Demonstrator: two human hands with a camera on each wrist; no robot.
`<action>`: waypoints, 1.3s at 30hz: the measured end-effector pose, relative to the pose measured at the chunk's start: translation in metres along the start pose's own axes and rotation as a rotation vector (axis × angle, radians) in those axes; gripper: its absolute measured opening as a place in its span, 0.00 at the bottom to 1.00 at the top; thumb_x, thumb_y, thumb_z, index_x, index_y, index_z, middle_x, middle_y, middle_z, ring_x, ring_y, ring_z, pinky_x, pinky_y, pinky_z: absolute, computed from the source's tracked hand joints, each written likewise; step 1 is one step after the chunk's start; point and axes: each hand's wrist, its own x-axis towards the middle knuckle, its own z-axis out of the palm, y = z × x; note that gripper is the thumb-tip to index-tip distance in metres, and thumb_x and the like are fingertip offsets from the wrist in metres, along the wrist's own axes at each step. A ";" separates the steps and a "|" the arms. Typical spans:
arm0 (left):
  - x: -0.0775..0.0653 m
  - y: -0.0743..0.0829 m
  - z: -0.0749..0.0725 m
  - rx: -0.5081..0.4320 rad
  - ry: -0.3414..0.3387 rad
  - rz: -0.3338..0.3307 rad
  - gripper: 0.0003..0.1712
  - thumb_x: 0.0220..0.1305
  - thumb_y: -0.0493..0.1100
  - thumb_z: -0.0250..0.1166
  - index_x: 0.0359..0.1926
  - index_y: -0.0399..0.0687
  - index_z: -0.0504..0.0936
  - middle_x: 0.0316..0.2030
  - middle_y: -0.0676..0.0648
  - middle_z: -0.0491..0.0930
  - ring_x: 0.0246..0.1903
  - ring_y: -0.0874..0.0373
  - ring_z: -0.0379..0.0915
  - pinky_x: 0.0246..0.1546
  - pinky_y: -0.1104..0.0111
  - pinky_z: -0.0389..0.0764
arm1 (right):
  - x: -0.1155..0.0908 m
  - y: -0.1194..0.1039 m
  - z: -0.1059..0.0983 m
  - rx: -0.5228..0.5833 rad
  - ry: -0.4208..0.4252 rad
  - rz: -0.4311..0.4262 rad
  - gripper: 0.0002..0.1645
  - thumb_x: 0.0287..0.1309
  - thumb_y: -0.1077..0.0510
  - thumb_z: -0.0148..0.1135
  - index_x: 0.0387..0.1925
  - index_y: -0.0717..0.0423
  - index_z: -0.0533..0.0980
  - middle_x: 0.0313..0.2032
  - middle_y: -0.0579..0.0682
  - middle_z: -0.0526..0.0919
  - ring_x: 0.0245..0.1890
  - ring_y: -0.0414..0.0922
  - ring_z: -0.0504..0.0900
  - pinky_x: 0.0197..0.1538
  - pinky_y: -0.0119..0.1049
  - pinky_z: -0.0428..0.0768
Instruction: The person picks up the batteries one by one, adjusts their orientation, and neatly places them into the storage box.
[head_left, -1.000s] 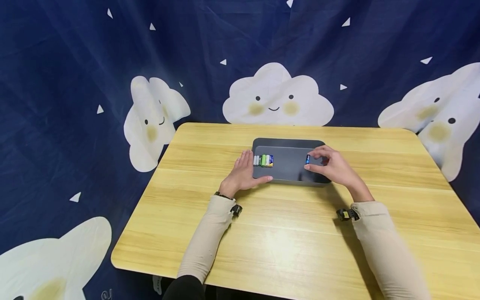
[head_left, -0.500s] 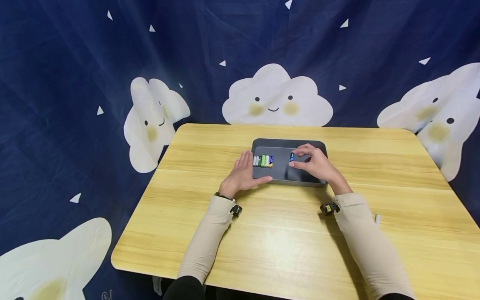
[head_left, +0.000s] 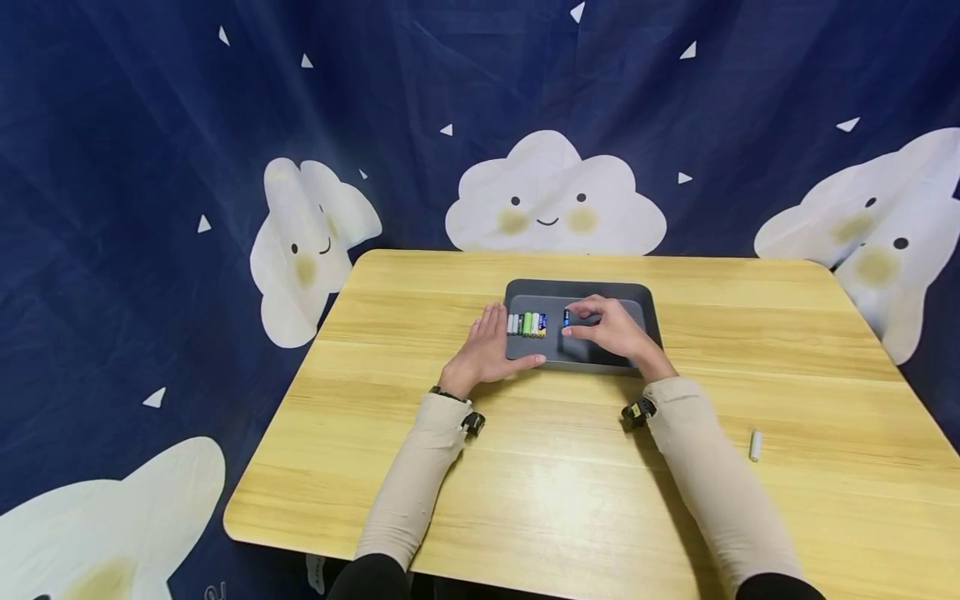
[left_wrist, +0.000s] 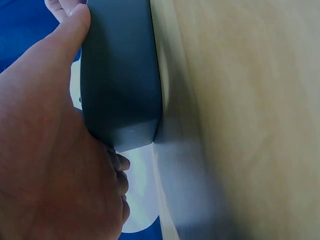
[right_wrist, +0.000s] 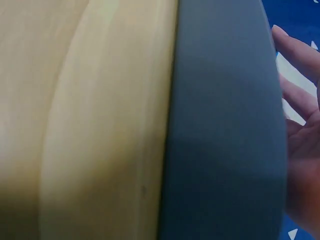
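Note:
A dark grey tray [head_left: 600, 367] lies on the wooden table, with a row of several batteries [head_left: 527, 325] side by side at its left end. My left hand [head_left: 483, 346] rests against the tray's left end, fingers straight, thumb along the front rim; the left wrist view shows it at the tray's corner. Over the tray, right of the row, my right hand [head_left: 611, 327] pinches a blue and black battery [head_left: 566, 318] upright between thumb and fingers. In the right wrist view the tray's front wall [right_wrist: 225, 125] hides what those fingers hold.
A single whitish battery [head_left: 755, 445] lies on the table [head_left: 562, 492], to the right of the right forearm. A dark blue curtain [head_left: 420, 100] with white clouds hangs behind the table.
My right hand has moved left over the tray with the blue battery, nearer the row. The whitish battery on the table has come into sight past the forearm. My left hand has stayed put.

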 end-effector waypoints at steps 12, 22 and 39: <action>-0.003 0.001 -0.001 0.009 0.028 0.021 0.74 0.61 0.84 0.52 0.82 0.38 0.30 0.84 0.38 0.29 0.84 0.48 0.23 0.85 0.54 0.37 | 0.014 0.006 0.018 -0.054 -0.027 -0.031 0.27 0.58 0.61 0.75 0.58 0.69 0.81 0.46 0.65 0.85 0.43 0.52 0.79 0.47 0.36 0.77; 0.001 0.000 0.001 0.012 0.007 0.008 0.74 0.61 0.84 0.52 0.82 0.39 0.28 0.84 0.39 0.26 0.84 0.49 0.21 0.85 0.54 0.34 | 0.021 0.007 0.022 -0.039 -0.056 -0.008 0.23 0.57 0.63 0.75 0.54 0.68 0.83 0.32 0.56 0.81 0.31 0.43 0.72 0.32 0.29 0.71; 0.003 -0.002 0.001 0.025 -0.003 0.010 0.74 0.61 0.85 0.51 0.82 0.40 0.27 0.84 0.40 0.25 0.84 0.49 0.20 0.85 0.54 0.34 | 0.032 0.005 0.030 -0.076 -0.070 0.156 0.31 0.57 0.57 0.77 0.60 0.65 0.81 0.19 0.44 0.68 0.23 0.41 0.65 0.29 0.31 0.64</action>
